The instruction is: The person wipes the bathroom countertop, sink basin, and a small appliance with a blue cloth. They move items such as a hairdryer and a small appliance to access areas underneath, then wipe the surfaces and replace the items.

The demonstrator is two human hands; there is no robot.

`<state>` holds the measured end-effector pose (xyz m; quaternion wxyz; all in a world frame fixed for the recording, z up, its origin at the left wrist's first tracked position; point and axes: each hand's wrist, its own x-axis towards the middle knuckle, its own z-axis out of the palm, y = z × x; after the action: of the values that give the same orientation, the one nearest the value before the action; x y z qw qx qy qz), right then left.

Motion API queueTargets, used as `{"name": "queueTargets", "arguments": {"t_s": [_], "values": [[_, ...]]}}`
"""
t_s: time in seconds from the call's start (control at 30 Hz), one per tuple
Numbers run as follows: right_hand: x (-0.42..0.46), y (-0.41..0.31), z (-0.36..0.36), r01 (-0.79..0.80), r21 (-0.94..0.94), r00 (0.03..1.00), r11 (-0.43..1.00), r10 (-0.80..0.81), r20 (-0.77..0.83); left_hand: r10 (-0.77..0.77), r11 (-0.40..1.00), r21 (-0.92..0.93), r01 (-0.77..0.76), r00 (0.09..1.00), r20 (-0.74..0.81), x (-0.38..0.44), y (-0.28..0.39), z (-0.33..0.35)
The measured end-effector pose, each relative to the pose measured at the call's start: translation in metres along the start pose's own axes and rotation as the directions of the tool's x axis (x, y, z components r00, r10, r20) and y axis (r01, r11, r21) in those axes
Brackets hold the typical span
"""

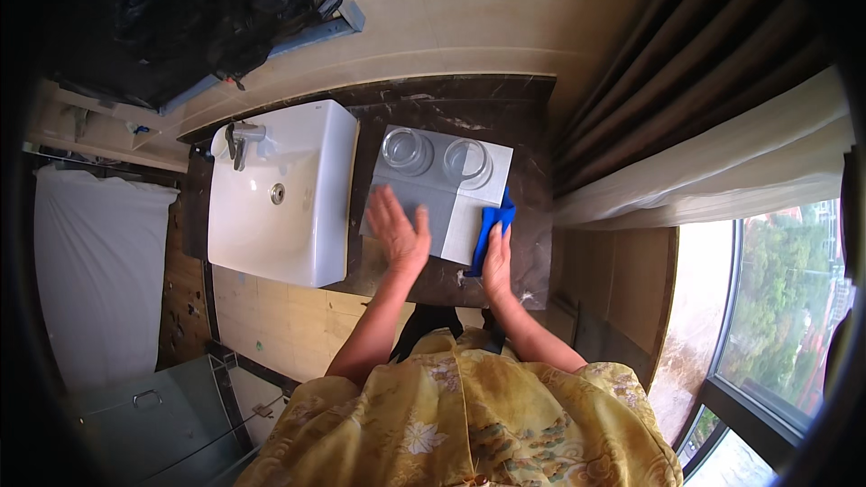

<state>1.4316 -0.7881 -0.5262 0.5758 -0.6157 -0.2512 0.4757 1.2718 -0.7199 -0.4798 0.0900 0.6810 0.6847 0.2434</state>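
Note:
Two clear drinking glasses (404, 150) stand side by side on the far half of a grey-and-white rectangular mat or board (413, 199). The right-hand glass (467, 162) straddles the line between its darker and lighter parts. My left hand (400, 231) is over the near left part of the mat, holding nothing, thumb apart from the fingers. Whether its palm touches the mat I cannot tell. On the other side, my right hand (497, 262) holds a folded blue cloth (497, 216) against the mat's right edge. Part of the cloth is hidden behind the fingers.
Beneath the mat is a dark marble countertop (531, 243). A white ceramic basin (270, 237) with a metal faucet (245, 138) stands to the left. Brown and white curtains (649, 182) hang at the right, near a window (785, 304). Black plastic (237, 7) is at the upper left.

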Motion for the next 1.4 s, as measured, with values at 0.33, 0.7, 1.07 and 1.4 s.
{"name": "queueTargets", "arguments": {"t_s": [0.33,0.7,1.07,1.4], "values": [[0.18,0.035,-0.009,-0.144,0.371,0.986,0.917,0.103,0.128,0.073,0.954,0.283,-0.095,0.994,0.086,-0.001,0.029,0.018],[0.025,0.029,0.003,-0.078,0.313,0.997,0.947,0.068,0.045,0.182,0.944,0.256,-0.21,0.975,0.127,0.001,0.003,-0.002],[0.058,-0.057,-0.063,0.391,-0.373,0.919,0.842,-0.334,0.21,0.359,0.898,0.146,-0.416,0.883,0.303,0.017,-0.056,-0.048],[0.124,0.004,-0.08,0.651,-0.759,0.724,0.023,-0.318,0.612,0.153,0.939,0.275,-0.205,0.968,0.199,-0.003,-0.039,-0.047]]}}
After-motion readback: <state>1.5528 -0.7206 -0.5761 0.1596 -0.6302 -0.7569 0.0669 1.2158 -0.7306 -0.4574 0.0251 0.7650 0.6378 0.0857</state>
